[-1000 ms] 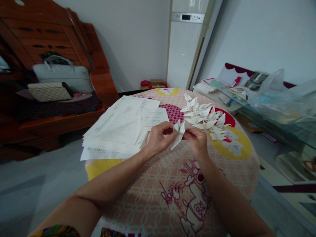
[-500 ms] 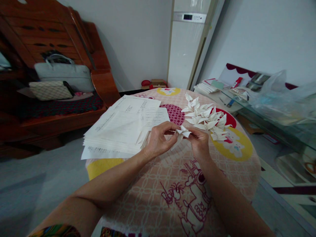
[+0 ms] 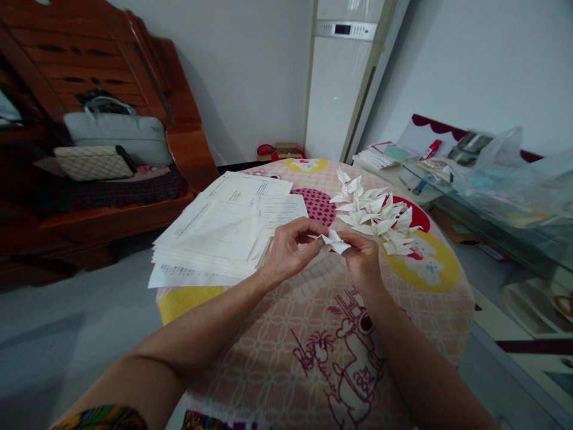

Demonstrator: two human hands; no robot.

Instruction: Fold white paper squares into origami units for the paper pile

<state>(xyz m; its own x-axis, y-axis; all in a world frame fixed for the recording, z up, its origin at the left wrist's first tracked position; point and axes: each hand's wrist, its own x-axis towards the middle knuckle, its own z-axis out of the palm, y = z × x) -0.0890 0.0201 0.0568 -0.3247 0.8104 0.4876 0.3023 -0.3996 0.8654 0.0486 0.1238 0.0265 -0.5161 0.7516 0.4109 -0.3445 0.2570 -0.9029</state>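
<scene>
A small white folded paper crane [image 3: 335,241] is held above the table between my two hands. My left hand [image 3: 293,251] pinches its left side with thumb and fingers. On its right side, my right hand [image 3: 362,260] closes its fingers on the paper; some fingertips are hidden behind it. Beyond my right hand lies a cluster of similar folded paper cranes [image 3: 373,209]. To the left of my left hand sits a stack of printed paper sheets [image 3: 210,233], some plain on top.
A patterned cloth covers the round table [image 3: 277,334]. At the right stands a glass-topped table [image 3: 492,221] bearing a plastic bag [image 3: 496,173] and papers. A wooden bench [image 3: 192,149] with a grey bag [image 3: 120,137] is at the left, a tall white cabinet-like unit [image 3: 335,89] behind.
Both hands stay around the folded paper. It has turned slightly, and its right tip now points lower and a little further right.
</scene>
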